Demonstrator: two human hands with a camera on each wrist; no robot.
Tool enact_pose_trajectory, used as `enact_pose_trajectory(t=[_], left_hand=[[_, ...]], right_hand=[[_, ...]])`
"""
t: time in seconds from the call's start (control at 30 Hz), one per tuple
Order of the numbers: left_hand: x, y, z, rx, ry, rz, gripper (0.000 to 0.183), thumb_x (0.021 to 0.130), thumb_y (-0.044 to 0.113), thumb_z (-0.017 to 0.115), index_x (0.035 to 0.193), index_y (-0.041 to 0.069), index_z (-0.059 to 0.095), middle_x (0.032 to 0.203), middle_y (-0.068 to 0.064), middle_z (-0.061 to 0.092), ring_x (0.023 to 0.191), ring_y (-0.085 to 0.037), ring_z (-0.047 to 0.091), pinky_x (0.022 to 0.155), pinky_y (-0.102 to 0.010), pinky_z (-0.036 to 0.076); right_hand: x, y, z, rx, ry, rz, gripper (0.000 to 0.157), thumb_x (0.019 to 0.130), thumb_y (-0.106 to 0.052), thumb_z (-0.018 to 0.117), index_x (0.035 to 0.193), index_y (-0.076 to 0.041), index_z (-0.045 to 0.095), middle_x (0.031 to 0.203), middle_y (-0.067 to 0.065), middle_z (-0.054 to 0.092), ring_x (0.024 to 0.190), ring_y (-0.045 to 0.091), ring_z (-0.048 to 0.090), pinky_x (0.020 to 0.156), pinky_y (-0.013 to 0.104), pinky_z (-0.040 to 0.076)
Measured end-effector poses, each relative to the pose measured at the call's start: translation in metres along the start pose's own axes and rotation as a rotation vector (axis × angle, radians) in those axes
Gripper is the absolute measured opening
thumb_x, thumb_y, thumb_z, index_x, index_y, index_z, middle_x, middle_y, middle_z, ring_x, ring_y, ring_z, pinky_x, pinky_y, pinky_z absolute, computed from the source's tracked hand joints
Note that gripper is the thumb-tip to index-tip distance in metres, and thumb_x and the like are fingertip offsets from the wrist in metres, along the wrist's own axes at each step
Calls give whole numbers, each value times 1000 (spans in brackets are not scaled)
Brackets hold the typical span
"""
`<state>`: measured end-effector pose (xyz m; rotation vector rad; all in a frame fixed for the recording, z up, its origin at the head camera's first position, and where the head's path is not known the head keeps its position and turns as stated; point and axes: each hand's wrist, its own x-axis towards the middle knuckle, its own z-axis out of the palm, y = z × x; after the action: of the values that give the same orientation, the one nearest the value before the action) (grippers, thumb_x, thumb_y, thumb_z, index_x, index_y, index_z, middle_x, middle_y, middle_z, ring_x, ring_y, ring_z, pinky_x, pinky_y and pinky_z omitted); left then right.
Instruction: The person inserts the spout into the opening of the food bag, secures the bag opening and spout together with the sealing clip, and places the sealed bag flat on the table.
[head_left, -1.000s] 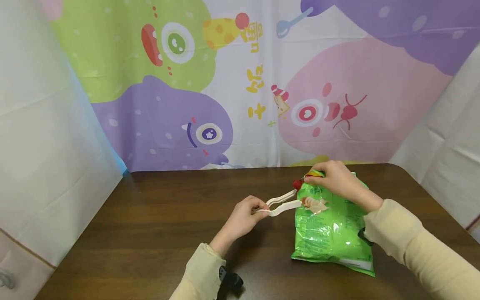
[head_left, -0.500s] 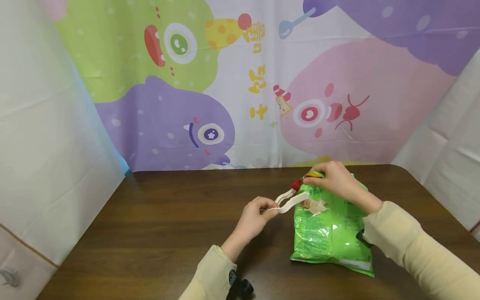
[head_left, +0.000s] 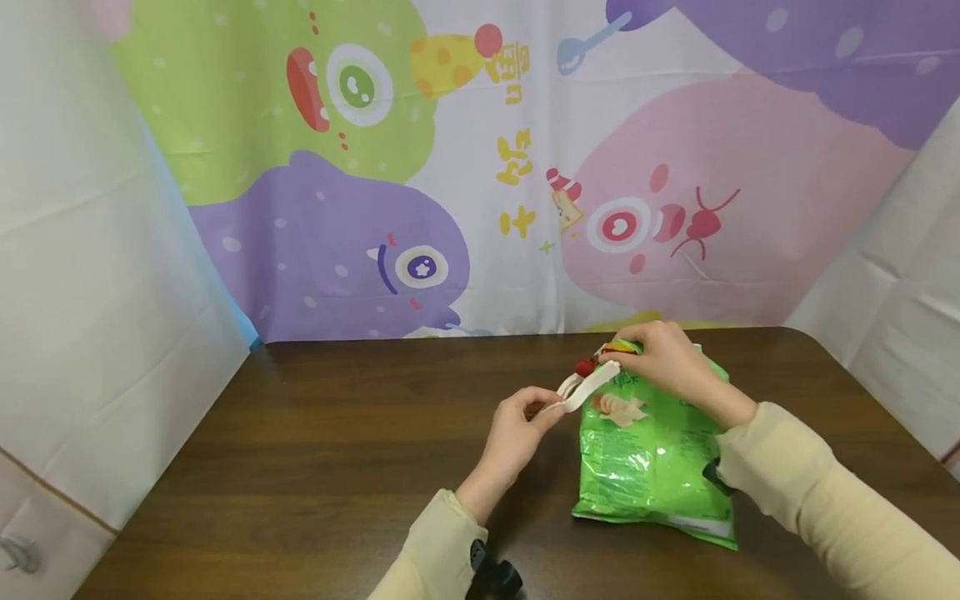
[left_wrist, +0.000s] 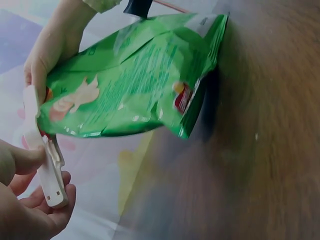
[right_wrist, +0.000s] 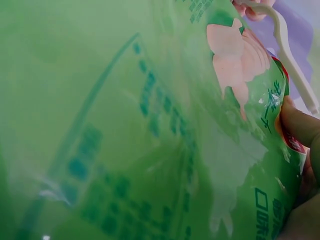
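Note:
A green snack bag (head_left: 647, 467) stands upright on the right of the table, its top edge folded over. My right hand (head_left: 670, 357) pinches that folded top with thumb and fingers. A white bag clip (head_left: 592, 387), its two arms spread apart, is pinched near one end by my left hand (head_left: 516, 432). In the head view one clip arm lies in front of the bag's upper left corner, beside a red bit (head_left: 585, 367). The left wrist view shows the clip (left_wrist: 50, 177) from its end, with small holes. The right wrist view has a clip arm (right_wrist: 287, 47) near my right thumb.
The brown wooden table (head_left: 337, 467) extends left and in front of the bag. Behind it hangs a cartoon-printed curtain (head_left: 510, 292), with white cloth (head_left: 90, 250) at the sides. A black wrist camera (head_left: 495, 573) sits on my left sleeve.
My left hand has moved right and slightly up, bringing the clip from beside the bag to its folded upper left corner. The bag has shifted slightly left, with my right hand still pinching its top.

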<state>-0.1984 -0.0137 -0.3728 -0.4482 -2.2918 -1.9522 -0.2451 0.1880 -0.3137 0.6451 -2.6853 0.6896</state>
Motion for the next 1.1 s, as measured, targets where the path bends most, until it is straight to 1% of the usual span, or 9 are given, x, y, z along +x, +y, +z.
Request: enact_pose_trajectory(t=[0.2, 0.33, 0.47, 0.57, 0.67, 0.77, 0.9, 1.0, 1.1], left_hand=[[1, 0, 7, -96, 7, -11, 14, 76, -2, 59, 89, -6, 60, 90, -16, 60, 81, -21, 55, 65, -18, 43], [6, -10, 14, -167, 6, -25, 14, 76, -1, 60, 89, -4, 61, 96, -13, 60, 88, -21, 55, 68, -20, 44], [10, -18, 20, -227, 24, -53, 13, 76, 2, 60, 89, -1, 62, 99, -9, 59, 92, -18, 55, 71, -22, 45], [10, -18, 23, -259, 40, -63, 13, 76, 3, 61, 88, 1, 62, 98, -6, 59, 91, -15, 55, 72, -24, 45], [10, -17, 24, -277, 47, -72, 12, 76, 4, 61, 88, 3, 62, 94, -5, 59, 88, -13, 56, 70, -24, 45], [10, -17, 25, -292, 57, -74, 13, 76, 6, 62, 88, 3, 62, 91, -5, 60, 84, -13, 56, 68, -23, 44], [10, -19, 26, -359, 85, -85, 18, 75, 4, 62, 91, 0, 57, 88, -7, 60, 78, -13, 56, 67, -23, 45], [11, -20, 26, -425, 105, -110, 23, 74, 1, 62, 94, -2, 51, 88, -9, 59, 76, -13, 57, 66, -23, 45], [11, -21, 26, -458, 117, -140, 25, 74, -1, 62, 95, -3, 48, 89, -9, 59, 75, -11, 57, 65, -22, 45]], right_hand=[[1, -4, 0, 6, -10, 36, 22, 73, -41, 62, 66, -21, 58, 51, -6, 41, 41, 8, 30, 42, 23, 29], [1, -8, 1, 23, -8, 43, 19, 72, -39, 63, 73, -20, 63, 60, -6, 54, 44, 9, 35, 44, 24, 31], [1, -10, 3, 28, 15, 28, 17, 72, -36, 64, 76, -19, 65, 68, -1, 60, 45, 10, 34, 45, 24, 31], [1, -10, 5, 15, 31, -5, 17, 73, -35, 64, 70, -19, 62, 63, -1, 57, 44, 9, 32, 45, 24, 31], [1, -10, 6, 0, 46, -34, 24, 73, -36, 64, 60, -18, 55, 53, -4, 47, 44, 8, 29, 45, 23, 29], [0, -11, 7, -5, 54, -28, 19, 73, -29, 65, 61, -16, 56, 51, -5, 45, 44, 8, 27, 44, 23, 27], [1, -11, 7, -5, 47, 0, 4, 74, -16, 64, 71, -14, 63, 54, -4, 51, 43, 8, 28, 44, 23, 27], [2, -12, 9, -8, 46, 2, 5, 73, -13, 64, 69, -12, 62, 54, -3, 52, 44, 9, 30, 44, 24, 28], [1, -13, 9, -24, 60, -18, 5, 72, -12, 64, 68, -12, 61, 56, -3, 54, 44, 9, 33, 45, 24, 30]])
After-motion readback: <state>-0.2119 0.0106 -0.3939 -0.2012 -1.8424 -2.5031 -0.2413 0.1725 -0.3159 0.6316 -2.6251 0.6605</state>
